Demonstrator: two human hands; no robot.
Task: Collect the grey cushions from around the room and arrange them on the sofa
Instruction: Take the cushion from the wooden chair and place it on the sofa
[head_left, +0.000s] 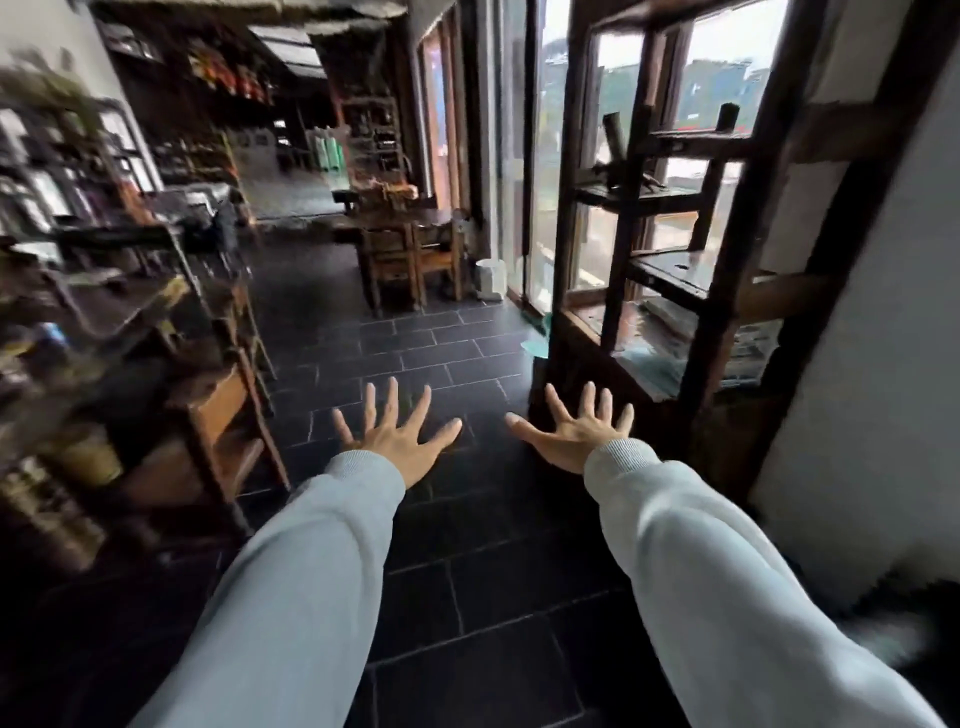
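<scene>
Hands are held out w/ palms down over the dark tiled floor (467, 597): left hand (397, 441) & right hand (576, 436) both w/ fingers spread wide, nothing gripped, pale sleeves (311, 571) seen to the wrists. Wooden shelf unit (649, 208) is seen at right by the window, cluttered shelves (104, 312) at left, table w/ chairs (410, 260) farther back. Cushions & sofa can't be made out; edges are blurred.

L hand (397, 441), R hand (574, 434) — splayed, empty — over dark tile floor (467, 597).
</scene>
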